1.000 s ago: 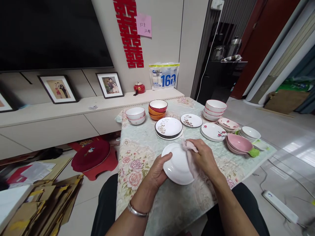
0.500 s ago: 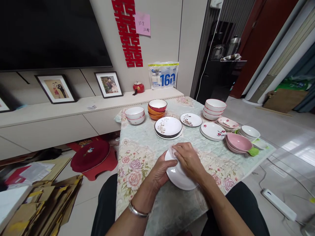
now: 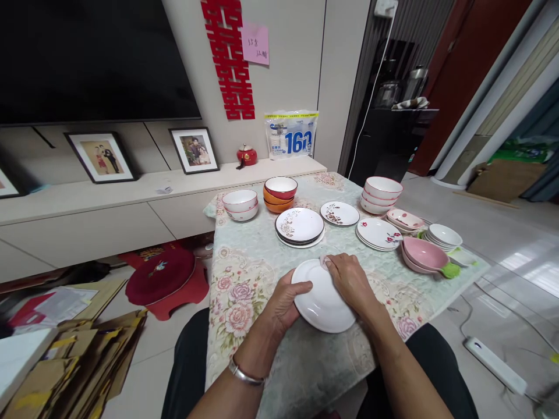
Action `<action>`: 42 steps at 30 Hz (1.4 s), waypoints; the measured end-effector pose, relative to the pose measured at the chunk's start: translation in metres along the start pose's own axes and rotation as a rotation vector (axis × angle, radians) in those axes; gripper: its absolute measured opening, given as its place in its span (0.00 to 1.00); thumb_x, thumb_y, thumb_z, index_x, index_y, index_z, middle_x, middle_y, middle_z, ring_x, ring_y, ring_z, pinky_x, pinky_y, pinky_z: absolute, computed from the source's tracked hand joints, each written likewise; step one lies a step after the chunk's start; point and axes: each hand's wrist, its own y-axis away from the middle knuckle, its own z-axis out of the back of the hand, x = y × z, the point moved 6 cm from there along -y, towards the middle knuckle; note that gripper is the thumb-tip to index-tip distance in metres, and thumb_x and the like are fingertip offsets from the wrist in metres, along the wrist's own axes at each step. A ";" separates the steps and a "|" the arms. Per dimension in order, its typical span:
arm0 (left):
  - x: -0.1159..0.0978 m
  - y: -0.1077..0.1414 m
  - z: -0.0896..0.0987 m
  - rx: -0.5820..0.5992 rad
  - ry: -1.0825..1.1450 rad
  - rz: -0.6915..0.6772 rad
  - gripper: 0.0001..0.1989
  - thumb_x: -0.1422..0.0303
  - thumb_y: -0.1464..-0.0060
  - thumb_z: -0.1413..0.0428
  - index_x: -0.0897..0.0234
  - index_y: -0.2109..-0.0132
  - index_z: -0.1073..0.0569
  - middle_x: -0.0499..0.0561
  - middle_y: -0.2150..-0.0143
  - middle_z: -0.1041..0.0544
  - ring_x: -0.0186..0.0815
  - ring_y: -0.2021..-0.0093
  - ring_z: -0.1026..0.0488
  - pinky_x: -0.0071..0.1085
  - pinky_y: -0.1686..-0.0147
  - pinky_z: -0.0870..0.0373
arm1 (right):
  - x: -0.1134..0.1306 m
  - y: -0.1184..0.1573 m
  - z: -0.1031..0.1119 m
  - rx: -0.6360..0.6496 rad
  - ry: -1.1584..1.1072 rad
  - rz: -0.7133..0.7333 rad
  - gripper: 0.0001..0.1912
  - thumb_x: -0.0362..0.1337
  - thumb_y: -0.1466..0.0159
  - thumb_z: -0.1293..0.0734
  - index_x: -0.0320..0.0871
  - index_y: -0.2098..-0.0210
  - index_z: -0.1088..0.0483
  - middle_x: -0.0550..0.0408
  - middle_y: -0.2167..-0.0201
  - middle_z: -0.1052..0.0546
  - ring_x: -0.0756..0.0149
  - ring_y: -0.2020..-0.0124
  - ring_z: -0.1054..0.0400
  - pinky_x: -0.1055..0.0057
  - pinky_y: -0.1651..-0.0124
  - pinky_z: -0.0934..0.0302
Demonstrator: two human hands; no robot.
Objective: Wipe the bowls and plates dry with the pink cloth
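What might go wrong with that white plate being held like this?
The white plate might slip: the left hand grips it at one edge, thumb on top. The right hand, with a cloth at the far rim, could tip it. Pushed forward, it might knock the stacked plates just beyond.

white plate | round, glossy, held over tablecloth | pale cloth | crumpled, at plate's far rim

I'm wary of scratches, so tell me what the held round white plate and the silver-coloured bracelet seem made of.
Round white plate: probably glossy glazed ceramic, from its bright reflections; white glass is possible.
Silver-coloured bracelet: likely polished metal, from its highlights; which metal is unclear.
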 end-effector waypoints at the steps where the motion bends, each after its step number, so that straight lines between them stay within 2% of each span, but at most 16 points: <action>1: -0.001 -0.001 0.000 -0.001 0.019 -0.014 0.28 0.77 0.66 0.32 0.71 0.53 0.23 0.60 0.59 0.18 0.50 0.56 0.23 0.42 0.51 0.31 | -0.005 0.000 0.000 -0.004 0.034 -0.032 0.19 0.38 0.27 0.46 0.40 0.55 0.24 0.44 0.62 0.23 0.57 0.58 0.33 0.62 0.52 0.43; 5: -0.004 -0.002 0.001 -0.028 0.091 -0.079 0.30 0.77 0.66 0.31 0.69 0.51 0.23 0.59 0.56 0.18 0.49 0.52 0.24 0.41 0.48 0.33 | -0.013 0.001 0.002 -0.043 0.110 -0.107 0.20 0.39 0.27 0.45 0.40 0.57 0.23 0.43 0.65 0.24 0.55 0.62 0.33 0.63 0.58 0.42; 8: -0.003 -0.001 -0.003 -0.003 0.074 -0.066 0.31 0.79 0.67 0.32 0.69 0.50 0.24 0.59 0.56 0.18 0.51 0.52 0.24 0.43 0.48 0.33 | -0.007 0.001 0.004 -0.112 0.103 -0.071 0.18 0.38 0.28 0.44 0.40 0.56 0.24 0.44 0.65 0.25 0.55 0.61 0.34 0.63 0.57 0.41; 12: 0.000 0.003 -0.007 0.040 0.032 -0.007 0.31 0.80 0.68 0.34 0.69 0.50 0.24 0.59 0.58 0.18 0.51 0.54 0.24 0.43 0.50 0.32 | 0.015 0.002 0.008 -0.149 -0.043 0.118 0.16 0.35 0.29 0.43 0.40 0.49 0.26 0.44 0.58 0.24 0.56 0.55 0.35 0.61 0.53 0.39; 15: 0.002 0.003 -0.007 0.040 0.033 0.019 0.30 0.81 0.68 0.35 0.67 0.51 0.24 0.56 0.60 0.19 0.47 0.57 0.23 0.38 0.53 0.32 | 0.036 0.005 0.008 -0.087 -0.195 0.297 0.16 0.34 0.28 0.42 0.41 0.47 0.27 0.46 0.53 0.23 0.58 0.51 0.35 0.61 0.49 0.38; 19: 0.001 0.004 -0.008 0.081 0.035 0.006 0.24 0.81 0.67 0.36 0.67 0.57 0.23 0.51 0.63 0.20 0.43 0.58 0.24 0.34 0.55 0.33 | 0.061 0.012 0.008 -0.015 -0.311 0.545 0.16 0.33 0.28 0.42 0.45 0.47 0.27 0.50 0.50 0.23 0.61 0.48 0.34 0.59 0.43 0.40; 20: 0.001 0.004 -0.009 0.086 0.030 0.006 0.24 0.82 0.67 0.36 0.66 0.57 0.23 0.51 0.63 0.20 0.43 0.58 0.24 0.34 0.55 0.33 | 0.062 0.012 0.008 -0.012 -0.310 0.546 0.16 0.34 0.28 0.42 0.46 0.48 0.27 0.50 0.50 0.23 0.61 0.48 0.34 0.58 0.43 0.40; 22: 0.001 0.004 -0.009 0.083 0.021 0.021 0.26 0.82 0.67 0.36 0.66 0.55 0.23 0.51 0.62 0.20 0.43 0.59 0.23 0.34 0.55 0.33 | 0.055 0.008 0.007 -0.026 -0.284 0.446 0.15 0.34 0.29 0.41 0.46 0.47 0.27 0.49 0.50 0.23 0.60 0.49 0.34 0.58 0.45 0.40; 25: 0.002 0.003 -0.006 0.062 0.012 0.030 0.30 0.82 0.69 0.35 0.68 0.52 0.23 0.56 0.60 0.19 0.46 0.59 0.23 0.37 0.55 0.32 | 0.029 0.002 0.006 -0.077 -0.211 0.209 0.15 0.36 0.29 0.41 0.43 0.49 0.25 0.47 0.53 0.23 0.57 0.51 0.35 0.59 0.49 0.39; 28: 0.000 -0.001 -0.001 0.018 0.016 -0.022 0.27 0.79 0.68 0.33 0.71 0.54 0.22 0.60 0.59 0.18 0.50 0.56 0.23 0.39 0.54 0.31 | 0.002 0.000 0.005 -0.104 -0.107 0.045 0.16 0.36 0.29 0.41 0.42 0.52 0.23 0.45 0.60 0.23 0.57 0.57 0.34 0.62 0.53 0.39; 30: 0.000 -0.003 0.001 -0.015 0.030 -0.054 0.26 0.76 0.66 0.32 0.71 0.54 0.22 0.60 0.58 0.18 0.50 0.54 0.24 0.40 0.52 0.32 | -0.008 0.001 0.005 -0.114 -0.046 -0.014 0.16 0.37 0.29 0.41 0.43 0.53 0.23 0.46 0.64 0.23 0.57 0.59 0.34 0.64 0.55 0.39; 33: 0.000 -0.003 0.001 -0.029 0.052 -0.071 0.29 0.76 0.67 0.31 0.70 0.52 0.23 0.59 0.56 0.18 0.48 0.53 0.24 0.39 0.50 0.32 | -0.011 0.003 0.008 -0.137 0.006 -0.061 0.15 0.37 0.30 0.40 0.44 0.53 0.22 0.46 0.65 0.25 0.57 0.60 0.34 0.65 0.57 0.40; 36: 0.000 -0.001 -0.002 -0.012 0.055 -0.054 0.31 0.78 0.68 0.32 0.69 0.51 0.23 0.59 0.55 0.19 0.48 0.55 0.23 0.39 0.52 0.31 | 0.003 0.005 0.012 -0.177 -0.007 -0.026 0.14 0.36 0.31 0.39 0.43 0.52 0.23 0.46 0.62 0.26 0.56 0.58 0.35 0.64 0.57 0.38; 39: 0.001 0.001 -0.005 0.012 0.033 -0.013 0.31 0.80 0.68 0.33 0.69 0.51 0.24 0.57 0.58 0.19 0.44 0.59 0.23 0.36 0.56 0.31 | 0.029 0.008 0.015 -0.173 -0.116 0.127 0.14 0.34 0.32 0.38 0.44 0.50 0.24 0.46 0.59 0.27 0.56 0.54 0.36 0.62 0.54 0.37; 42: 0.003 0.004 -0.008 0.035 0.023 0.019 0.30 0.82 0.68 0.36 0.68 0.52 0.24 0.53 0.63 0.19 0.39 0.64 0.24 0.32 0.60 0.32 | 0.052 0.012 0.014 -0.100 -0.234 0.293 0.14 0.32 0.31 0.38 0.45 0.50 0.24 0.46 0.56 0.27 0.57 0.54 0.37 0.61 0.52 0.37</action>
